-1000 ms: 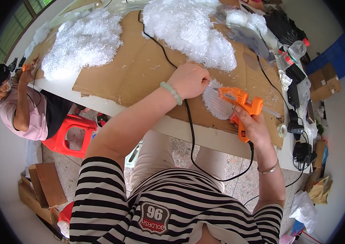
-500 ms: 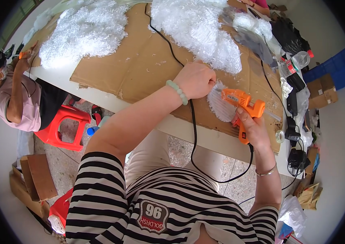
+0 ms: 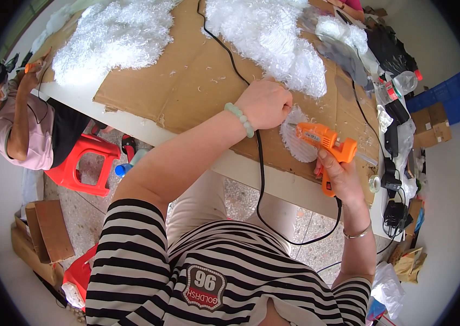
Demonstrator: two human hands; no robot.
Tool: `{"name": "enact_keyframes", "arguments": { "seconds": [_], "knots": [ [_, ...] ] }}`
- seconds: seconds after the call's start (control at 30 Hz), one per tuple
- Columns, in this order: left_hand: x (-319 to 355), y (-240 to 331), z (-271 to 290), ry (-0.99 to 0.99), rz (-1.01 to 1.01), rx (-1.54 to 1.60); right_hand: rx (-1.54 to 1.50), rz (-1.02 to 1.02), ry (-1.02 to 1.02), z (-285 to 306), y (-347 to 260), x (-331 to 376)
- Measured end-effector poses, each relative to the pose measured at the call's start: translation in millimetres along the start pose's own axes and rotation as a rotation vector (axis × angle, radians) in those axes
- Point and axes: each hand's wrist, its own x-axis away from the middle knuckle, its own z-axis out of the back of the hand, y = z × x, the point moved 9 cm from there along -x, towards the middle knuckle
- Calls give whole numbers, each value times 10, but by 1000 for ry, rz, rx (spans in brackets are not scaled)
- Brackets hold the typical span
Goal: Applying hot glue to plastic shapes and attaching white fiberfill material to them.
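Glue gun (image 3: 328, 142): orange, gripped by the right hand (image 3: 344, 175), over a white ribbed piece (image 3: 298, 145)
Left hand (image 3: 265, 104): fingers curled beside that piece; whether pinching it, cannot tell

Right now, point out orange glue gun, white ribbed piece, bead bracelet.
Orange glue gun (image 3: 326, 140), head view, on its body.
White ribbed piece (image 3: 297, 145), head view, on its ribbing.
Bead bracelet (image 3: 242, 118), head view, on a middle bead.
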Motion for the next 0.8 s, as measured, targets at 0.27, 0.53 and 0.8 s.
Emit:
{"name": "enact_keyframes", "arguments": {
  "seconds": [0.27,0.53,0.8],
  "knots": [
    [1,9,30,11,1,-6,10,-9,-24,15,-36,87],
    [36,55,107,100,-43,46,32,-52,-47,11,-18,161],
    [-6,19,29,54,-52,23,-8,-24,-2,112,-8,43]
  ]
}}
